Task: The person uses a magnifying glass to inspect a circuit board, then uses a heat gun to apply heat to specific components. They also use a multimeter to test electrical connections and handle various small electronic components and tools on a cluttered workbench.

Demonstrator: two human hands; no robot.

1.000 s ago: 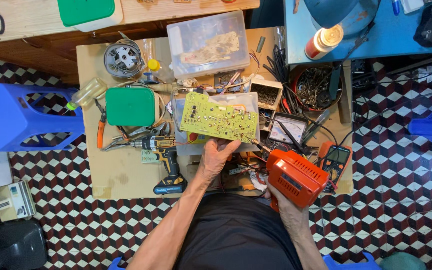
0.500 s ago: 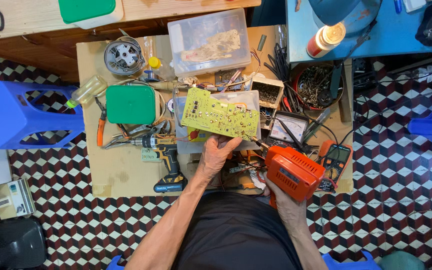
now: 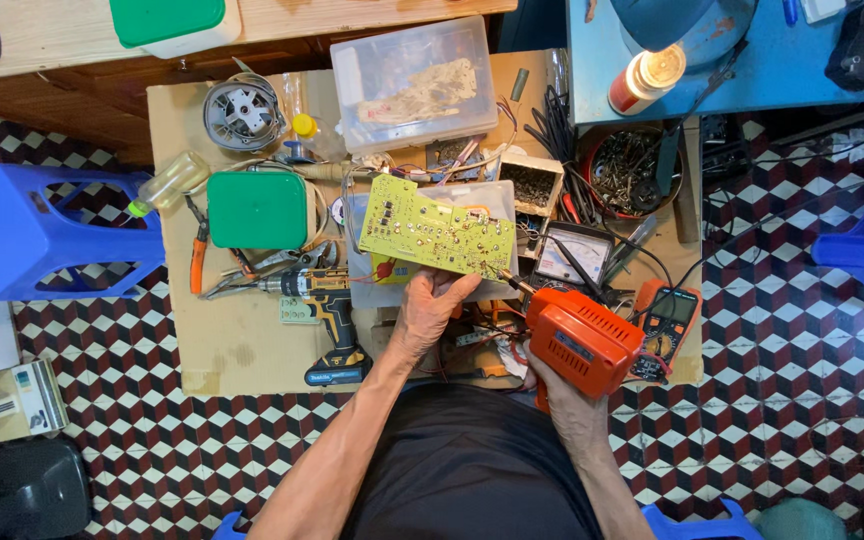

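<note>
Head view: left hand [image 3: 430, 305] grips yellow-green circuit board [image 3: 437, 226] by its lower edge, above the cluttered bench — right hand [image 3: 570, 405] wraps orange soldering gun [image 3: 582, 338], tip at board's right corner. Green-lidded box [image 3: 257, 209] left, clear plastic tub [image 3: 417, 82] behind.

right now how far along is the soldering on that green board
Done: the circuit board is picked up, solder side facing up. In hand: left hand holds its lower edge; right hand aims the orange soldering gun, tip at the board's corner. Which joints remain is too small to tell.
</note>
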